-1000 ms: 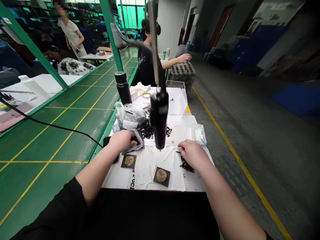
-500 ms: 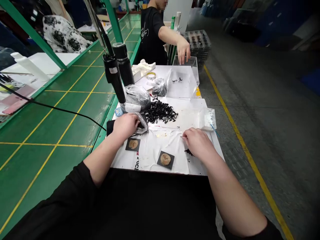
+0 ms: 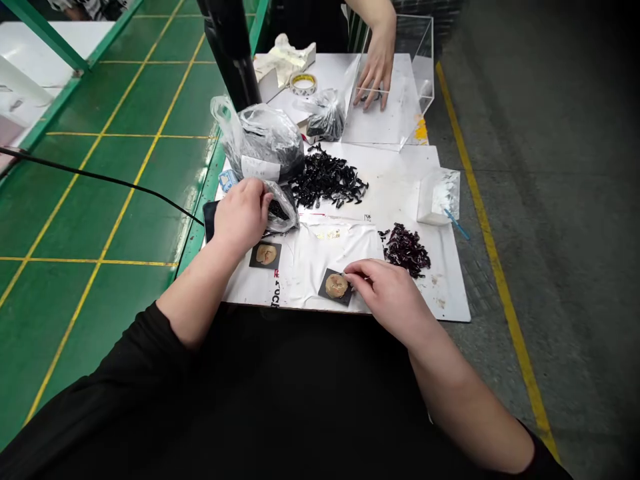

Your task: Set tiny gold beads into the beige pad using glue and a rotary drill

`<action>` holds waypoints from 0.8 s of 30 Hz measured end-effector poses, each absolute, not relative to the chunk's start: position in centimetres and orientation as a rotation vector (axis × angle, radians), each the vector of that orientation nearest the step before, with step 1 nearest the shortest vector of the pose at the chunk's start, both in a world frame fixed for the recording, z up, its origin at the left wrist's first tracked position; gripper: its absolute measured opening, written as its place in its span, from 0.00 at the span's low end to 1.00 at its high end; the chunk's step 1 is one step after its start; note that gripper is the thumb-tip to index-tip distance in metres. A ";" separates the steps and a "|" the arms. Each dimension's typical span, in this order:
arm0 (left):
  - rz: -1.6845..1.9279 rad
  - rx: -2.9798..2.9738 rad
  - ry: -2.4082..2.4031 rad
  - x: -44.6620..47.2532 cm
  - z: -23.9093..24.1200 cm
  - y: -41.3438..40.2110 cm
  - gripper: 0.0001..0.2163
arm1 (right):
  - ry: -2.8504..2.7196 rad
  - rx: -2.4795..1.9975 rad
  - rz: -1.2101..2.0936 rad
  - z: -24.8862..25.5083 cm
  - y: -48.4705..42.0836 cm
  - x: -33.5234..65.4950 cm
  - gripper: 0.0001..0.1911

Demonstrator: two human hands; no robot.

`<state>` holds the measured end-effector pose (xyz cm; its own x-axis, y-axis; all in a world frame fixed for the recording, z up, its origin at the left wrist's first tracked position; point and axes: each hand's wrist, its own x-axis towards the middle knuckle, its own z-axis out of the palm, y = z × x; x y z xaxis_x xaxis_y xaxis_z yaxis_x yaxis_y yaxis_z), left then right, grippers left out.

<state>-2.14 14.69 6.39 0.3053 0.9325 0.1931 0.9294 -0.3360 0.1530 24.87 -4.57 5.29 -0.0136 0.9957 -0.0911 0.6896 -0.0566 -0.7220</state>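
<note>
My left hand (image 3: pixel 241 212) rests at the mouth of an open clear plastic bag (image 3: pixel 286 212) of small black pieces. Its fingers are curled and pinched together at the rim; what they grip is hidden. Low over the front right of the board, my right hand (image 3: pixel 387 293) has thumb and forefinger closed at the edge of a round tan lump (image 3: pixel 336 285). That lump lies on a dark square pad (image 3: pixel 327 295). Anything in the pinch is too small to name. A second dark pad (image 3: pixel 256 259) with a similar tan lump (image 3: pixel 267 253) lies below my left hand.
A heap of black pieces (image 3: pixel 327 177) lies mid-board, with a dark reddish heap (image 3: pixel 407 252) at right. Behind stand a filled bag (image 3: pixel 273 143), a tape roll (image 3: pixel 303 83) and a clear box (image 3: pixel 423 73) with a co-worker's hand (image 3: pixel 376 73) in it. A small container (image 3: pixel 431 200) stands right.
My right hand has moved left and nearer to me, from beside the reddish heap to the tan lump. My left hand stays at the bag. The co-worker's hand has reached lower, and the view has tilted down.
</note>
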 end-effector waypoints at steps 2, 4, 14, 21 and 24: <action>0.475 2.496 1.823 -2.3 6.2 14.1 0.10 | -1.730 -1.795 0.873 4.7 -4.7 24.3 0.08; 0.544 2.505 1.796 -2.4 6.2 12.9 0.14 | -1.728 -1.799 0.875 4.2 -4.9 23.9 0.09; 0.794 2.450 0.952 -0.5 3.8 2.6 0.11 | -1.825 -1.682 0.875 3.7 -5.6 24.4 0.09; 0.719 2.585 0.704 1.0 1.2 -0.1 0.04 | -1.974 -1.639 0.727 3.9 -6.1 24.9 0.11; 0.651 2.712 0.703 1.0 0.6 -0.3 0.05 | -2.014 -1.637 0.698 3.9 -6.6 24.9 0.12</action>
<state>0.97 -0.25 0.59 0.7818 0.5122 0.3555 0.3937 -0.8477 0.3556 24.89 -6.59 3.94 -0.1943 0.9805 0.0280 0.7528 0.1674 -0.6366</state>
